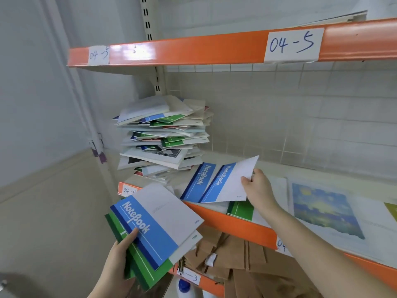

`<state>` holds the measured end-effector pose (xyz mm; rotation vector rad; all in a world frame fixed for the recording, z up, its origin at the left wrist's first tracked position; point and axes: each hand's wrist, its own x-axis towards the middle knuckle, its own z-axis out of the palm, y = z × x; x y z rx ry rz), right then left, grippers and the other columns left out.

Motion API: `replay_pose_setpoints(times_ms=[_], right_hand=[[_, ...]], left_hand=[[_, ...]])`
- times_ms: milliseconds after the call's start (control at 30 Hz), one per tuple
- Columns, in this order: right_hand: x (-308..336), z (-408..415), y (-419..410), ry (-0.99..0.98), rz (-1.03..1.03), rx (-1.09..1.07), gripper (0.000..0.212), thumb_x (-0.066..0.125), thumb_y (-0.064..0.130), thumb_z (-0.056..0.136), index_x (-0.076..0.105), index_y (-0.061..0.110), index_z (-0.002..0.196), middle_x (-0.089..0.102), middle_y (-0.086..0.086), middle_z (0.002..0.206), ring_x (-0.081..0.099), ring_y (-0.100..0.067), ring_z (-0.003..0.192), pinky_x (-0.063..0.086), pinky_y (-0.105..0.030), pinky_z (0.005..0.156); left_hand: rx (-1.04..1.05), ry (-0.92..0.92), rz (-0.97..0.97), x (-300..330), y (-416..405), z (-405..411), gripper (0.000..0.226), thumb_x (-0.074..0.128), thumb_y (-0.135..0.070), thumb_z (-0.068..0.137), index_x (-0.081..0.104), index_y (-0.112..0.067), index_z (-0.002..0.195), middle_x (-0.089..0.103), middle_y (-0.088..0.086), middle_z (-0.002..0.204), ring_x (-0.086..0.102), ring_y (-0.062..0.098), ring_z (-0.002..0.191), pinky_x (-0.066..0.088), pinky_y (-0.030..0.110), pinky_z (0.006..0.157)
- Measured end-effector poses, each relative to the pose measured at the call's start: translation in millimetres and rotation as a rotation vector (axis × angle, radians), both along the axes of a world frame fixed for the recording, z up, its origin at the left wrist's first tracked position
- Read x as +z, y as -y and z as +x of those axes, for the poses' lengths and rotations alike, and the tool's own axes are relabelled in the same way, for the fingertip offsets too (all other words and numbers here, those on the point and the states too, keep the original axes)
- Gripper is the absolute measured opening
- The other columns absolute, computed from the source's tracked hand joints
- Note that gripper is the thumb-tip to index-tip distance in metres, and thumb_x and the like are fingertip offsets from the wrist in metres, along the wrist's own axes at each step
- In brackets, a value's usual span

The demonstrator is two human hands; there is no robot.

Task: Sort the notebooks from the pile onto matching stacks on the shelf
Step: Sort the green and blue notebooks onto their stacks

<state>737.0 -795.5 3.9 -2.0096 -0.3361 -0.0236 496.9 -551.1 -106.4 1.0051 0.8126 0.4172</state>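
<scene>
At frame centre, one blue-and-white paper notebook (231, 182) is pinched by the right hand (256, 186) above a second identical one (198, 181) on the orange-edged shelf (240, 224). At lower left, two notebooks, a blue one (159, 222) atop a green one (139, 261), are grasped by the left hand (117, 263). A tall mixed pile (164, 136) stands behind.

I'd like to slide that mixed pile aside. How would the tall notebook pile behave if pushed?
The tall pile would probably shed or topple: its notebooks lie crooked, with edges overhanging. The covers look glossy, so layers likely slip over each other. It is many books deep, so probably heavy; push low, or move it in parts.
</scene>
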Motion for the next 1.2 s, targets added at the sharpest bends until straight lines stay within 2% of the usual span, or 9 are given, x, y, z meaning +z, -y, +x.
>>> replay_pose_setpoints(times_ms=[133,200,267,433,567,800,1033,1133,1200], right_hand=[[-3,-2,-30,0.085,-0.282,0.044,0.034,0.051,0.01,0.093,0.04,-0.001,0.123,0.058,-0.014,0.087,0.058,-0.028,0.08,0.038,-0.032,0.056],[-4,-4,-38,0.227,-0.566,0.03,0.023,0.052,0.019,0.092,0.048,0.002,0.108,0.053,-0.015,0.102,0.052,-0.03,0.1,0.034,-0.031,0.065],[-8,-5,-43,0.381,-0.746,0.04,0.027,0.051,0.025,0.092,0.052,0.006,0.111,0.046,-0.013,0.118,0.043,-0.028,0.113,0.039,-0.031,0.081],[-23,-11,-55,0.434,-0.798,0.456,0.035,0.036,0.022,0.097,0.056,0.01,0.124,0.051,-0.005,0.134,0.046,-0.021,0.122,0.041,-0.036,0.1],[-28,-22,-54,0.475,-0.883,0.412,0.037,0.03,0.028,0.101,0.055,0.013,0.124,0.053,-0.004,0.131,0.047,-0.022,0.122,0.047,-0.037,0.092],[-27,-28,-45,0.591,-0.829,0.38,0.03,0.032,0.026,0.1,0.058,0.013,0.101,0.06,-0.003,0.105,0.055,-0.02,0.098,0.041,-0.03,0.067],[-23,-32,-49,0.561,-0.82,0.389,0.027,0.033,0.023,0.099,0.058,0.012,0.097,0.059,-0.004,0.102,0.055,-0.02,0.095,0.04,-0.028,0.066],[-18,-37,-50,0.471,-0.635,0.395,0.03,0.033,0.028,0.101,0.056,0.015,0.088,0.057,0.0,0.091,0.054,-0.013,0.082,0.044,-0.028,0.066],[-13,-44,-52,0.263,-0.416,0.477,0.032,0.035,0.039,0.1,0.057,0.017,0.089,0.056,0.005,0.086,0.052,-0.007,0.077,0.041,-0.021,0.064]], left_hand=[[0.07,0.011,-0.03,-44,-40,-23,0.055,0.081,-0.046,0.071,0.062,-0.024,0.117,0.066,0.014,0.121,0.064,0.04,0.107,0.047,0.063,0.089],[0.071,0.022,-0.042,-36,-39,-29,0.053,0.079,-0.045,0.072,0.062,-0.024,0.117,0.066,0.014,0.12,0.064,0.04,0.107,0.047,0.064,0.089],[0.079,0.003,-0.042,-19,-30,-31,0.051,0.078,-0.044,0.074,0.062,-0.023,0.117,0.067,0.014,0.118,0.064,0.04,0.107,0.047,0.064,0.09],[0.089,-0.023,0.009,16,-7,-31,0.047,0.075,-0.042,0.077,0.061,-0.02,0.116,0.068,0.014,0.115,0.065,0.038,0.105,0.047,0.063,0.091],[0.068,-0.011,0.042,26,1,-28,0.037,0.069,-0.036,0.083,0.06,-0.018,0.115,0.068,0.015,0.115,0.064,0.039,0.106,0.047,0.063,0.092],[0.047,0.02,0.039,49,20,-20,0.025,0.062,-0.03,0.089,0.059,-0.016,0.11,0.065,0.019,0.116,0.062,0.041,0.106,0.046,0.06,0.094],[0.04,0.043,-0.028,70,36,-12,0.023,0.059,-0.022,0.091,0.053,-0.012,0.111,0.067,0.016,0.095,0.063,0.035,0.079,0.05,0.042,0.064],[0.018,0.046,-0.049,76,41,-9,0.019,0.061,-0.023,0.09,0.055,-0.014,0.106,0.068,0.017,0.098,0.064,0.037,0.081,0.051,0.044,0.065],[-0.007,0.051,-0.043,78,46,-6,0.018,0.063,-0.023,0.089,0.055,-0.016,0.104,0.07,0.017,0.099,0.066,0.037,0.083,0.052,0.044,0.067]])
